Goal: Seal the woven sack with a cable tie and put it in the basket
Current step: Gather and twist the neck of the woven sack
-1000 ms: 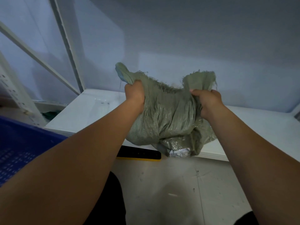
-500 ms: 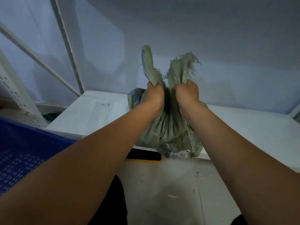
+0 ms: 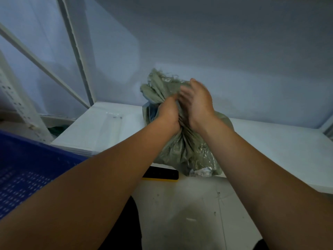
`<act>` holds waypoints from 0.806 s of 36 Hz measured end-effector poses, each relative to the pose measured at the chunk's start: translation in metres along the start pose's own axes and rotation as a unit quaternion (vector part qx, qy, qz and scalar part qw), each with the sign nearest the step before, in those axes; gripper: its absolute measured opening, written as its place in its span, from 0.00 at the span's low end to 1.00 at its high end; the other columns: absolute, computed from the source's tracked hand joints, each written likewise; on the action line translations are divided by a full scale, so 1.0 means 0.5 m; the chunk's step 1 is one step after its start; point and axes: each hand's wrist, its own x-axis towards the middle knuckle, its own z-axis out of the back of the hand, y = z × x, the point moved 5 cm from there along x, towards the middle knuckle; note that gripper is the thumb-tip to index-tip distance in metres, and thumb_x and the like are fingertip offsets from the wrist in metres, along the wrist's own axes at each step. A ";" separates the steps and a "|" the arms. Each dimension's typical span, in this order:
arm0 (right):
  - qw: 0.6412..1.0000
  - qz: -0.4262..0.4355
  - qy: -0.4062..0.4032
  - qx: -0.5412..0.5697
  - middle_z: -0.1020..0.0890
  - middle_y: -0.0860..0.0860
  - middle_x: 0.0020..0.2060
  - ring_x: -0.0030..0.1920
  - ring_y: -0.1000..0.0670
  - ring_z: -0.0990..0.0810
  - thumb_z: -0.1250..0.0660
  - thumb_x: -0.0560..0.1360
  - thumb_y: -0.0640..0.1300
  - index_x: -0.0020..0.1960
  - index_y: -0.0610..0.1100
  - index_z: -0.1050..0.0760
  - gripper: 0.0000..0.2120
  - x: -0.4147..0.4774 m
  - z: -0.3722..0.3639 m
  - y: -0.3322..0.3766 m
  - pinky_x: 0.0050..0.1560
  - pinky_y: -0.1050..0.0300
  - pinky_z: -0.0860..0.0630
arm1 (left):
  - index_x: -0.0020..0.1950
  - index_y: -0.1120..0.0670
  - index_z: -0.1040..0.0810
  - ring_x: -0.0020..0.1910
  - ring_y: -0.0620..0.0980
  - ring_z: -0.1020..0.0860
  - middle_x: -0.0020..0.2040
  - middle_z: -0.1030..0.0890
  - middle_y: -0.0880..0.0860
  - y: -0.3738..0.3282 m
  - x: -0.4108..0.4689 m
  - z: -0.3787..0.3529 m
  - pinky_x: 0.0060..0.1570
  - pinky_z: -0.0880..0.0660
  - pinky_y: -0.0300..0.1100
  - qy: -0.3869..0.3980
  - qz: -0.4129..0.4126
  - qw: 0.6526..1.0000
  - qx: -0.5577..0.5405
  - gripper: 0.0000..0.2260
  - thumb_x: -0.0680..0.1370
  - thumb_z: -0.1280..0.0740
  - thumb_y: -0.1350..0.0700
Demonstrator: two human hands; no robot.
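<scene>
A pale wall (image 3: 216,42) is seen behind a low white platform (image 3: 270,141), on whose near edge the woven sack (image 3: 183,150) is stood. Its gathered neck is gripped by the left hand (image 3: 169,112), with fingers curled round it. The right hand (image 3: 198,101), blurred, is held just beside it against the frayed mouth, with fingers straightened and nothing clasped. A blue basket (image 3: 27,168) is seen at the near left. A black bar (image 3: 162,174) is seen below the platform's edge, near the sack.

The left hand (image 3: 169,112) grips the gathered neck of the green woven sack (image 3: 182,147), which sits at the front edge of the white bench (image 3: 270,141). The right hand (image 3: 198,101), blurred, lies with straightish fingers against the frayed top. A blue basket (image 3: 27,168) stands at the left.
</scene>
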 end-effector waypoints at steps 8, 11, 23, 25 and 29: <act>0.978 -0.036 -0.131 -0.159 0.26 0.48 0.36 0.34 0.48 0.30 0.33 0.75 0.42 0.40 0.44 0.26 0.05 0.066 0.115 0.015 0.40 0.53 0.31 | 0.55 0.59 0.17 0.52 0.62 0.18 0.52 0.15 0.62 -0.034 -0.057 -0.006 0.53 0.20 0.59 0.000 0.004 0.999 -0.041 0.15 0.79 0.36 0.50; 0.976 -0.116 -0.066 -0.173 0.25 0.48 0.41 0.36 0.48 0.26 0.35 0.77 0.53 0.55 0.44 0.27 0.13 0.051 0.122 -0.012 0.36 0.57 0.29 | 0.51 0.59 0.16 0.47 0.60 0.18 0.46 0.15 0.60 -0.032 -0.060 -0.019 0.49 0.20 0.53 0.040 0.016 0.998 -0.049 0.15 0.81 0.38 0.51; 0.989 -0.101 0.095 -0.047 0.14 0.40 0.54 0.53 0.40 0.14 0.29 0.72 0.62 0.66 0.44 0.22 0.30 0.038 0.066 0.006 0.57 0.41 0.20 | 0.62 0.60 0.19 0.55 0.60 0.18 0.57 0.16 0.63 0.001 -0.051 -0.028 0.59 0.22 0.55 0.100 0.054 0.987 0.111 0.18 0.83 0.40 0.50; 0.992 -0.076 0.077 -0.071 0.14 0.40 0.53 0.50 0.41 0.13 0.22 0.68 0.56 0.67 0.42 0.24 0.33 0.036 0.071 0.004 0.51 0.43 0.17 | 0.62 0.60 0.20 0.56 0.60 0.18 0.58 0.17 0.62 0.005 -0.052 -0.032 0.60 0.23 0.55 0.127 0.064 0.978 0.149 0.17 0.84 0.41 0.51; 0.993 -0.040 0.053 -0.102 0.14 0.40 0.51 0.47 0.42 0.13 0.21 0.69 0.46 0.65 0.38 0.24 0.28 0.043 0.088 0.007 0.43 0.46 0.16 | 0.63 0.60 0.21 0.60 0.61 0.19 0.59 0.17 0.63 0.017 -0.051 -0.024 0.63 0.24 0.57 0.159 0.089 0.952 0.245 0.15 0.84 0.41 0.53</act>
